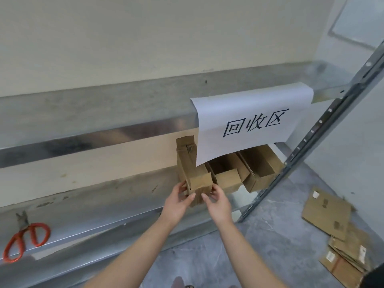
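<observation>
Cardboard, brown and folded narrow, the box [196,177] stands on the metal shelf [83,221], just left of two other boxes [226,177] under a white paper sign [249,121]. The left hand [179,201] and right hand [218,201] clasp its near end from either side, thumbs in front. Red-handled scissors [27,240] lie well apart, far left.

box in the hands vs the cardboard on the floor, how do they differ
The box stands upright on the shelf; the cardboard lies flat on the floor. The left hand and right hand hold the box; nothing touches the cardboard. The cardboard shows white labels; the box shows none. Both are brown.
</observation>
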The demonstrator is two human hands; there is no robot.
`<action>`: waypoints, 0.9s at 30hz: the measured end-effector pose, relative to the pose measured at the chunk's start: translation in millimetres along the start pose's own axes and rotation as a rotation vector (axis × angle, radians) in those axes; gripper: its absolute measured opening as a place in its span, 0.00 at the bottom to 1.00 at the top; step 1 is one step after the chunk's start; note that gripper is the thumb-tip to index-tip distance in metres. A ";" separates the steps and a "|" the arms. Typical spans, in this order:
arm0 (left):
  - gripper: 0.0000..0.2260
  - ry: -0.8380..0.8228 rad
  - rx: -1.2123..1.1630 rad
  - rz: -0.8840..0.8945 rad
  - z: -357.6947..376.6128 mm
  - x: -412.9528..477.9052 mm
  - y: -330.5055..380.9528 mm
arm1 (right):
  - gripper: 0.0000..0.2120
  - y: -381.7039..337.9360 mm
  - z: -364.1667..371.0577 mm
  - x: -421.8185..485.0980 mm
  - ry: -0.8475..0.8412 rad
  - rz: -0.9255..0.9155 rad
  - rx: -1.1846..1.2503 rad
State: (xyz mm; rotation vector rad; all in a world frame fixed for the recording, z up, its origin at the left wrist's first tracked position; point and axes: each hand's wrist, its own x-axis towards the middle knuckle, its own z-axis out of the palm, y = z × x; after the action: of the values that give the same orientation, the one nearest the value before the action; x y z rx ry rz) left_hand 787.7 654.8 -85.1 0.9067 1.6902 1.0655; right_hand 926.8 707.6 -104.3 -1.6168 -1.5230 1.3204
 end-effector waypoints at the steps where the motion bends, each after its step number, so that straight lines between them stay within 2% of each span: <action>1: 0.29 0.002 0.011 0.009 1.1 2.0 1.6 | 0.25 1.4 -0.6 0.7 -0.003 0.000 0.006; 4: 0.30 0.035 0.151 0.066 -0.8 -0.9 2.3 | 0.27 5.7 -5.6 -4.4 -0.013 -0.009 0.030; 7: 0.31 0.063 0.489 0.155 -13.9 -13.8 -4.7 | 0.28 9.3 -14.8 -19.8 -0.005 -0.060 -0.017; 11: 0.32 0.121 1.061 0.281 -37.8 -43.9 -14.0 | 0.30 8.9 -32.9 -48.7 -0.018 -0.299 -0.282; 13: 0.31 0.136 1.212 0.312 -47.2 -66.4 -16.5 | 0.30 5.4 -39.1 -64.4 -0.060 -0.435 -0.475; 16: 0.30 0.174 1.314 0.337 -65.4 -102.9 -15.5 | 0.30 -9.2 -32.7 -86.7 -0.126 -0.585 -0.715; 20: 0.30 0.266 1.321 0.267 -101.8 -151.0 -21.8 | 0.30 -35.0 3.6 -120.8 -0.225 -0.736 -0.886; 27: 0.31 0.392 1.304 0.126 -223.4 -240.7 -58.4 | 0.31 -74.5 128.8 -198.1 -0.348 -0.860 -0.906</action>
State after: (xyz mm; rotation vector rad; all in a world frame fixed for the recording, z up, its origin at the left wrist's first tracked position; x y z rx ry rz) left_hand 646.0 360.4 -18.3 1.6566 2.7089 0.0475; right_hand 804.6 505.3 -29.9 -0.8691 -2.8409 0.4201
